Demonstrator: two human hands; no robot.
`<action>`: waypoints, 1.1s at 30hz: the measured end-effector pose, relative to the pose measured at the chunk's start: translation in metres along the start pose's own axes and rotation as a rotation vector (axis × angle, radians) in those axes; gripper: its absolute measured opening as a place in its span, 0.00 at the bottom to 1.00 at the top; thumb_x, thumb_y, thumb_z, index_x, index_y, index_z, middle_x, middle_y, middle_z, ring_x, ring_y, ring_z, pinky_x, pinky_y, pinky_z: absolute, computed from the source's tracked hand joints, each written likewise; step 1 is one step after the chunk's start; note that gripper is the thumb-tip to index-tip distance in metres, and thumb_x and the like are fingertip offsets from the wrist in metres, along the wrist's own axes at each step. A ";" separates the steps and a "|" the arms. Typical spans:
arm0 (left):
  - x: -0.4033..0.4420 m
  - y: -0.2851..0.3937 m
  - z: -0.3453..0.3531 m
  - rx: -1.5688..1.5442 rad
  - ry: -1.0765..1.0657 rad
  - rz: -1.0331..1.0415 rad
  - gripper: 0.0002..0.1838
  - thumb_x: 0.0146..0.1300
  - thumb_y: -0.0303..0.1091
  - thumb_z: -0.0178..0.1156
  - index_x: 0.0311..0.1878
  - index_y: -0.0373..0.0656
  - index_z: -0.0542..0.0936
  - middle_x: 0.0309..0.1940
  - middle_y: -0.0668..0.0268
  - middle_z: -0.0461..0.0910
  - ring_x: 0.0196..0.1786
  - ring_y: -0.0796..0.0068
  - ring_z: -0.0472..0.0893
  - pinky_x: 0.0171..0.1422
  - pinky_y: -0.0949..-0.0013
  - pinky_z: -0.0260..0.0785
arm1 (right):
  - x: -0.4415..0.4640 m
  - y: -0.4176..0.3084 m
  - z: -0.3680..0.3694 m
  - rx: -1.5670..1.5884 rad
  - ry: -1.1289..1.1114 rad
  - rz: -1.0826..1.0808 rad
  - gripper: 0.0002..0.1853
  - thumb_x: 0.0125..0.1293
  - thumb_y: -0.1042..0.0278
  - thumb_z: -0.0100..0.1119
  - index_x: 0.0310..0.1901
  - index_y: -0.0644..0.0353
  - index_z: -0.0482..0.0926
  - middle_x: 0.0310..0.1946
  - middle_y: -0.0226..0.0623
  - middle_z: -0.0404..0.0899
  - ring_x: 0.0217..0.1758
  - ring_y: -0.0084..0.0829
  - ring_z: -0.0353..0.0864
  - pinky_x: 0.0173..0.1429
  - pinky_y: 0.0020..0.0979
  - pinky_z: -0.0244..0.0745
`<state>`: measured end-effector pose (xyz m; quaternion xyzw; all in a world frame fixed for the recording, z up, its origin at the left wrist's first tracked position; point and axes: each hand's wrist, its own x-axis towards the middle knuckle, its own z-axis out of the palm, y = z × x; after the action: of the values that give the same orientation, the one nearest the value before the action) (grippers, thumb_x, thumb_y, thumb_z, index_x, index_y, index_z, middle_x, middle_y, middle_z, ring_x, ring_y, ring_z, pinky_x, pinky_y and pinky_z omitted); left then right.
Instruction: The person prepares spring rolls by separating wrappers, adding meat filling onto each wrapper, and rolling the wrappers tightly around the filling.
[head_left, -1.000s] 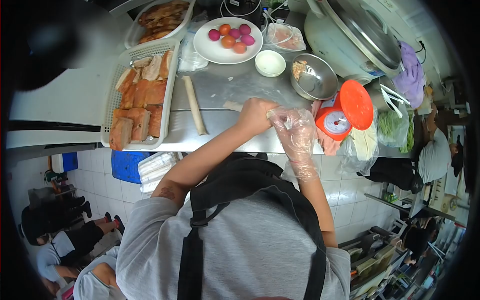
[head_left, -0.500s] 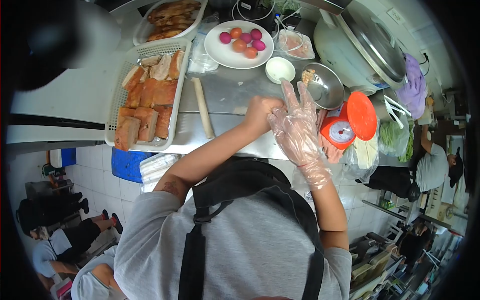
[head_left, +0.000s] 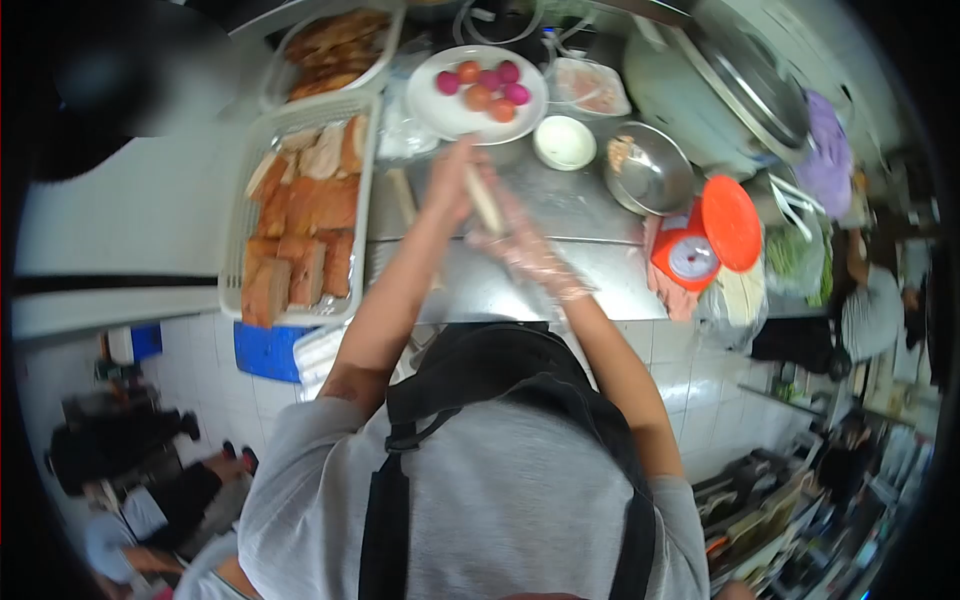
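Observation:
A pale, elongated, dough-like piece (head_left: 484, 201) lies between my two hands over the steel counter (head_left: 590, 225). Bare and blurred, my left hand (head_left: 452, 186) closes against its left side. My right hand (head_left: 515, 238), in a clear plastic glove, holds it from the right and below; motion smears its fingers. Partly behind my left forearm lies a wooden rolling pin (head_left: 401, 190). Just beyond my hands stands a white plate (head_left: 430, 118) of purple and orange balls. To its right are a small white bowl (head_left: 564, 142) and a steel bowl (head_left: 668, 185) with bits of filling.
A white basket (head_left: 229, 245) of roasted meat slabs stands left, with another meat tray (head_left: 275, 85) behind it. An orange scale (head_left: 690, 258) and a large lidded cooker (head_left: 660, 100) are at the right. Co-workers appear at lower left and far right.
Both hands have moved left, away from the bowls. The pale piece that lay on the counter is now between them. My left hand no longer grips the glove's edge.

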<state>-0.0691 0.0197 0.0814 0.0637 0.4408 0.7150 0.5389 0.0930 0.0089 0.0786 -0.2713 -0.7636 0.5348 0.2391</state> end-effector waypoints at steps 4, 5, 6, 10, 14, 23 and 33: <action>0.080 -0.017 -0.098 0.048 0.209 -0.085 0.19 0.64 0.49 0.67 0.50 0.51 0.74 0.24 0.74 0.62 0.21 0.77 0.66 0.23 0.69 0.64 | -0.011 0.053 0.050 -0.222 -0.085 0.265 0.37 0.65 0.57 0.66 0.71 0.59 0.63 0.50 0.56 0.81 0.55 0.51 0.82 0.60 0.47 0.73; 0.084 -0.016 -0.108 0.096 0.289 -0.073 0.22 0.62 0.45 0.71 0.54 0.48 0.73 0.24 0.72 0.64 0.21 0.78 0.66 0.22 0.69 0.63 | -0.020 0.051 0.053 -0.217 -0.111 0.260 0.36 0.64 0.58 0.66 0.71 0.60 0.63 0.49 0.57 0.81 0.55 0.53 0.82 0.60 0.48 0.73; 0.078 -0.017 -0.111 0.184 0.277 0.030 0.23 0.61 0.41 0.72 0.54 0.46 0.73 0.26 0.70 0.67 0.22 0.77 0.68 0.23 0.68 0.64 | -0.027 0.049 0.057 -0.207 -0.133 0.306 0.37 0.64 0.57 0.66 0.71 0.61 0.63 0.51 0.58 0.80 0.57 0.53 0.81 0.61 0.47 0.72; 0.074 -0.021 -0.119 0.590 0.363 0.529 0.23 0.59 0.30 0.71 0.56 0.39 0.75 0.33 0.63 0.76 0.31 0.72 0.76 0.34 0.63 0.72 | -0.041 0.033 0.033 -0.199 -0.268 0.282 0.42 0.67 0.53 0.62 0.74 0.67 0.55 0.54 0.62 0.78 0.61 0.54 0.78 0.66 0.45 0.69; 0.043 -0.003 -0.103 1.324 0.440 1.164 0.20 0.57 0.26 0.68 0.54 0.41 0.79 0.36 0.60 0.79 0.42 0.62 0.79 0.52 0.60 0.72 | -0.094 0.041 -0.041 -0.330 -0.227 0.267 0.40 0.70 0.44 0.56 0.73 0.67 0.61 0.57 0.55 0.79 0.67 0.50 0.73 0.72 0.44 0.65; -0.072 -0.110 0.084 1.219 -0.213 1.192 0.13 0.53 0.21 0.64 0.43 0.46 0.84 0.42 0.63 0.83 0.51 0.59 0.79 0.61 0.57 0.69 | -0.286 0.112 -0.303 -0.497 0.950 0.531 0.14 0.63 0.64 0.63 0.49 0.59 0.85 0.42 0.44 0.87 0.46 0.38 0.85 0.56 0.40 0.77; -0.090 -0.385 0.271 1.666 -1.201 1.021 0.25 0.58 0.33 0.67 0.60 0.41 0.78 0.59 0.57 0.74 0.63 0.57 0.74 0.66 0.56 0.68 | -0.307 0.200 -0.386 -0.966 0.638 0.295 0.10 0.63 0.63 0.63 0.40 0.60 0.86 0.35 0.48 0.84 0.43 0.50 0.83 0.52 0.46 0.77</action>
<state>0.3965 0.1094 0.0108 0.9031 0.3716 0.1907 0.0997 0.6045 0.1249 -0.0124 -0.6000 -0.7650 0.0467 0.2295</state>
